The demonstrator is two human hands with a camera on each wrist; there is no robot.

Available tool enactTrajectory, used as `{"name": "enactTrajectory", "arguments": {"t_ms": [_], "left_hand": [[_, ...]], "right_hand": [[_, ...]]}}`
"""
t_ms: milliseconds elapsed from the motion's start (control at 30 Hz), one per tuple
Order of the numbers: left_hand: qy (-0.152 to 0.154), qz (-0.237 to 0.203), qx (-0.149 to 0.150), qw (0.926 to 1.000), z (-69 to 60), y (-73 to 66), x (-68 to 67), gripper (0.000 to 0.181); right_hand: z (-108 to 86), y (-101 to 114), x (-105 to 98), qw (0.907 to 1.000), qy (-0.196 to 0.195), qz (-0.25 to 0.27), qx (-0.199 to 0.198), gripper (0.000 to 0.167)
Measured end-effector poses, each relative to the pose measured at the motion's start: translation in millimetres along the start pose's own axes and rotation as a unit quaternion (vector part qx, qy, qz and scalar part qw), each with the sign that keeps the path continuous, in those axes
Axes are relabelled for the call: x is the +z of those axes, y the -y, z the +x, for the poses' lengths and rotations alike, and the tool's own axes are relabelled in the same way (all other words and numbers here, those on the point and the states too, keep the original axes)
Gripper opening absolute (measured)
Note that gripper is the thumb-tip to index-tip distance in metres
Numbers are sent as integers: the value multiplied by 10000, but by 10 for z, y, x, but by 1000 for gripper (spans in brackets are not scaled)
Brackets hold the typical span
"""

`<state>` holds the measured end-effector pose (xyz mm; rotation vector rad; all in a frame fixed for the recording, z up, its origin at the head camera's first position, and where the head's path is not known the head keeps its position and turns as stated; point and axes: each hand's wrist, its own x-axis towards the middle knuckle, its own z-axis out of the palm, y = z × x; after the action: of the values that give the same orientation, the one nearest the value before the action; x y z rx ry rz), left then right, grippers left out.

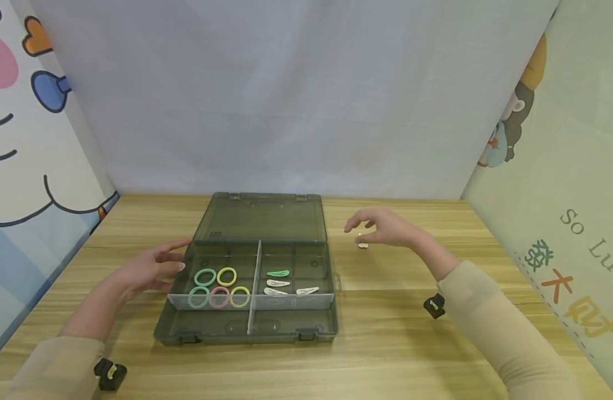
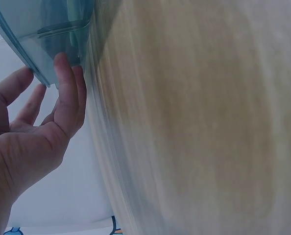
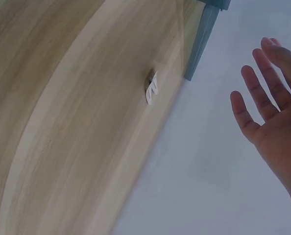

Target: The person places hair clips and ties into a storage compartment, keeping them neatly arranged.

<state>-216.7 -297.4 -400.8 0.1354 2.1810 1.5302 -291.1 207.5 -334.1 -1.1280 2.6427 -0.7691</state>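
Observation:
A smoky grey plastic organizer box (image 1: 293,322) lies on the table with its lid folded back. Its left compartment holds several hair ties (image 1: 205,276) in green, yellow and pink. On the right are a green snap hair clip (image 1: 278,273) and three white snap clips (image 1: 307,290). Against the box's left side rests my left hand (image 1: 143,271), fingers loosely bent and not gripping; the left wrist view shows its fingertips (image 2: 63,63) at the wall. My right hand (image 1: 386,226) hovers, holding nothing, over a small white object (image 3: 152,88), perhaps a pair of clips, on the table.
The open lid (image 1: 266,219) lies flat behind the box, towards the grey cloth backdrop (image 1: 286,100). Printed panels (image 1: 561,222) stand along both sides of the wooden table (image 1: 386,344). A white divider (image 1: 296,301) crosses the box near its front.

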Motion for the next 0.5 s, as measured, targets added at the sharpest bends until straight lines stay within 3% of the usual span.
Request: {"name": "enactTrajectory", "arguments": {"t_ms": [500], "left_hand": [[0,-7,-6,10000,-7,-16,3,74]], "right_hand": [[-42,-417,85,9988,-380,143,265,29]]}}
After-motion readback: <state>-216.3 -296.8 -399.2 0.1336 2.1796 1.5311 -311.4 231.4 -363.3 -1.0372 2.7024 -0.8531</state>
